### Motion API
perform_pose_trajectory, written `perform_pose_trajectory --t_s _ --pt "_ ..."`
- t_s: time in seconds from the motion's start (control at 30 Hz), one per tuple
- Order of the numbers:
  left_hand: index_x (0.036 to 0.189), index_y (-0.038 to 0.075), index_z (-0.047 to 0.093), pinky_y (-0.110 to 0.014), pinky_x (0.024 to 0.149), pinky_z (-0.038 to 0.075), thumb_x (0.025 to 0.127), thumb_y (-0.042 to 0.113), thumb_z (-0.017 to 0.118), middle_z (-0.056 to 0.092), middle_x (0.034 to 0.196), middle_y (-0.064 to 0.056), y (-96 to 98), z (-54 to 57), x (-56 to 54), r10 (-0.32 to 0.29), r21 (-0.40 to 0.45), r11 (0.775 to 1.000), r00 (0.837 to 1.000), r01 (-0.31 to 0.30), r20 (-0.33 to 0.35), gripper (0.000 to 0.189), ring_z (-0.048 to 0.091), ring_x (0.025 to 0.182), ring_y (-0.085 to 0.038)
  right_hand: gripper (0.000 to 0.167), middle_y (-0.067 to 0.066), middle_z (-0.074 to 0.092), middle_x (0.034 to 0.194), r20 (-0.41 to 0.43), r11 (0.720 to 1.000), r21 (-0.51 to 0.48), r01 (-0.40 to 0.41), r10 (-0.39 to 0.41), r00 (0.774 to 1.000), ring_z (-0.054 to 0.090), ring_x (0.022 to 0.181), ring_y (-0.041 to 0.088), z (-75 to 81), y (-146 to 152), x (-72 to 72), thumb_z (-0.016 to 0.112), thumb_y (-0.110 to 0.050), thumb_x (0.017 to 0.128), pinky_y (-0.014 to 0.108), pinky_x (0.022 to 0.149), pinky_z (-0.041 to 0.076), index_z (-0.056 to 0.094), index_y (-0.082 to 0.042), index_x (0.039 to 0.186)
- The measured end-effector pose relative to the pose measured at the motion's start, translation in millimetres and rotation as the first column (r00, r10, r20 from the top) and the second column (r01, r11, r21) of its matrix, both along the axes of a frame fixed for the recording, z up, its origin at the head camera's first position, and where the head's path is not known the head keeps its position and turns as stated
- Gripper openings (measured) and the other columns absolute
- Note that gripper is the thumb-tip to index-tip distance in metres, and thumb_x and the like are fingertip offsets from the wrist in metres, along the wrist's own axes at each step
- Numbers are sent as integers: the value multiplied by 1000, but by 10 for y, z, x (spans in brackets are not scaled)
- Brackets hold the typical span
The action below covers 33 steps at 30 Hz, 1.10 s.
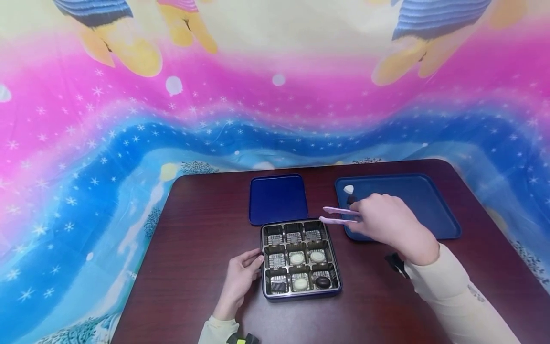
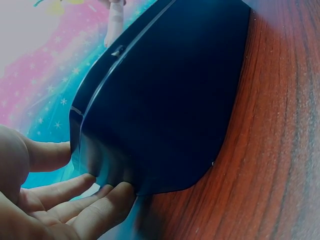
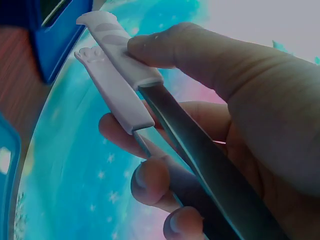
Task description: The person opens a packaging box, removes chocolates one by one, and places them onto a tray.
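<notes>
A square chocolate box point(image 1: 302, 299) with a divided insert stands on the table. Its front row holds a dark striped chocolate point(image 1: 278, 286), a white one point(image 1: 301, 284) and a dark round one point(image 1: 322, 282); two white ovals sit in the middle row, centre and right. My left hand point(image 1: 242, 281) grips the box's left side, thumb at the rim and fingers against the wall point(image 2: 165, 105). My right hand point(image 1: 388, 222) holds small tongs point(image 3: 112, 45) with pale pink paw-shaped tips, spread apart with nothing between them, by the box's far right corner.
A blue tray point(image 1: 412, 200) lies at the right, bearing a white chocolate point(image 1: 349, 189) and a dark one point(image 1: 351, 198) partly hidden by my right hand. Behind the box is a blue lid point(image 1: 278, 198). A printed cloth point(image 1: 240, 95) hangs beyond the table point(image 1: 193, 229).
</notes>
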<state>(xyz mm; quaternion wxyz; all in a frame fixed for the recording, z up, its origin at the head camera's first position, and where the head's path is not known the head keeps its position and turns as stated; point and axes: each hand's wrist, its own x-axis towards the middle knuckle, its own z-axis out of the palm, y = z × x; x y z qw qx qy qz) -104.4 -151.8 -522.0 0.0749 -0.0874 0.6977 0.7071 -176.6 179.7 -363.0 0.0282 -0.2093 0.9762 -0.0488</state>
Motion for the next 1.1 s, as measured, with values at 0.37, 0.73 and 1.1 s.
perform_pose_trajectory --t_s 0.37,0.73,1.1 --pt "137 -19 48 -38 80 60 102 8 59 58 131 -36 8 7 11 -2 3 1000 1000 2 -2 46 69 104 -35 18 -11 51 55 -43 995 6 -100 100 994 46 48 12 -106 -233 57 80 -37 84 34 43 40 73 -21 80" --pt "137 -18 48 -38 79 60 102 9 59 58 131 -36 9 17 5 -2 -12 1000 1000 2 -1 46 69 104 -33 23 -14 41 50 -49 970 22 -242 243 969 37 48 7 -254 -451 150 79 -38 81 30 44 35 65 -24 70" --pt "137 -18 49 -36 79 60 102 9 60 58 130 -36 11 24 16 1 -11 1000 1000 -1 1 46 69 104 -33 38 -11 38 52 -5 960 93 -263 265 964 31 49 9 -399 -655 209 83 -42 78 28 44 26 55 -24 60"
